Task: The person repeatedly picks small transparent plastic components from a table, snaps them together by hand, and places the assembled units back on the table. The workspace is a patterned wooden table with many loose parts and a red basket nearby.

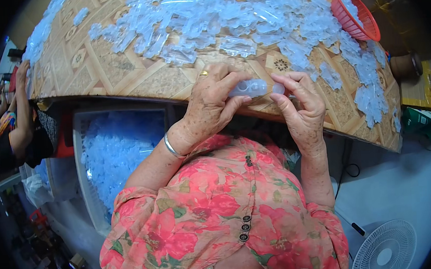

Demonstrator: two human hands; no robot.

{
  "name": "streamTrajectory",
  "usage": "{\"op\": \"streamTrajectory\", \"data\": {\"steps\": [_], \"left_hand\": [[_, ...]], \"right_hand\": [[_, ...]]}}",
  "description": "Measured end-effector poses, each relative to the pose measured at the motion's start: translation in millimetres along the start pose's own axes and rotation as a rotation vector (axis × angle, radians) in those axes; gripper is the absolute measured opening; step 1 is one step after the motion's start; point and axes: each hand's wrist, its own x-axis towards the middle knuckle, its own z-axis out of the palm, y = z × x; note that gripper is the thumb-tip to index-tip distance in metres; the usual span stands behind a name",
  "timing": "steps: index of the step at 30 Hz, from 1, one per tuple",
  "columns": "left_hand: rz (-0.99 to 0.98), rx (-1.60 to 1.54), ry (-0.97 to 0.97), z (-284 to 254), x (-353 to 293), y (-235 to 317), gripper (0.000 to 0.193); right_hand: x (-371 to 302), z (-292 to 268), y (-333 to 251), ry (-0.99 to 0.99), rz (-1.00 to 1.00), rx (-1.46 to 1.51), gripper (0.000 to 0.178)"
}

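Observation:
Just above the table's near edge, my left hand (210, 97) pinches a small translucent plastic tube (253, 87) between thumb and fingers. The tube lies sideways, its right end toward my other hand. My right hand (303, 103) grips a small round translucent cap (277, 88) between thumb and forefinger. The cap sits close to the tube's right end; whether they touch I cannot tell. Beyond my hands, clear plastic pieces (188, 24) lie heaped across the patterned table (103, 62).
A red plastic basket (353, 27) holding clear pieces stands at the table's far right. Below the edge on the left is a white crate (81, 159) full of small bluish pieces. Another person's arm (22, 118) rests at the far left. A white fan (383, 247) stands lower right.

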Motion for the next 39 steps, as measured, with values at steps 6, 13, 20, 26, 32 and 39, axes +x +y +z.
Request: {"op": "streamTrajectory", "data": {"steps": [6,13,20,26,32,39], "left_hand": [[-0.010,-0.035,0.034,12.1,1.1,0.9,0.039],[0.001,0.002,0.082,16.4,2.2,-4.2,0.035],[0.037,-0.033,0.057,20.3,3.4,-9.1,0.029],[0.037,-0.043,0.046,20.5,4.0,-11.6,0.033],[0.031,-0.038,0.166,5.8,2.2,0.0,0.044],[-0.160,-0.223,-0.014,-4.7,0.1,10.4,0.038]], "right_hand": [[7.5,15.8,-6.8,0.039,-0.198,-0.164,0.031],[13.3,16.0,-9.0,-0.026,-0.241,-0.362,0.027],[23.2,18.9,-14.3,-0.095,-0.205,-0.365,0.025],[24.9,18.2,-19.4,-0.137,-0.176,-0.416,0.029],[23.5,11.2,-26.6,-0.065,-0.116,-0.381,0.035],[40.6,-5.6,-26.9,-0.357,0.359,-0.178,0.026]]}}
